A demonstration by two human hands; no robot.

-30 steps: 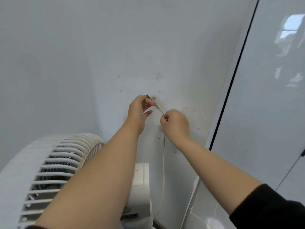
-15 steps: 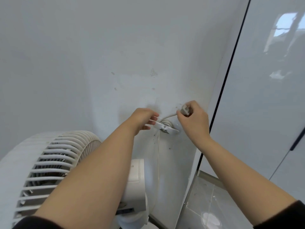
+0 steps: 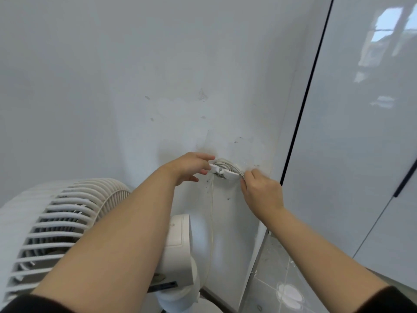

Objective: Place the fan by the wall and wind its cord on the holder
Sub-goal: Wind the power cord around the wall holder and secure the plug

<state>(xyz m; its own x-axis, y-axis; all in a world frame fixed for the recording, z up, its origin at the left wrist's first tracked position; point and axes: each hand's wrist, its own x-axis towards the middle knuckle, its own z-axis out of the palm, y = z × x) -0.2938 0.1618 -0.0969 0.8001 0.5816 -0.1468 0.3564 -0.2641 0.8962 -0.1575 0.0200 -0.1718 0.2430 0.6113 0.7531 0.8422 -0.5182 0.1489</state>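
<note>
Holder on wall, cord coiled around it, one strand hanging down. Left hand grips holder's left end; right hand pinches cord end at right. Fan beside wall, lower left.

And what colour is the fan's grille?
White, or slightly off-white: the fan's grille, seen in the head view.

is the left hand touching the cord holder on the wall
Touching: the head view shows the left hand with fingertips pinching the left end of the cord holder.
</note>
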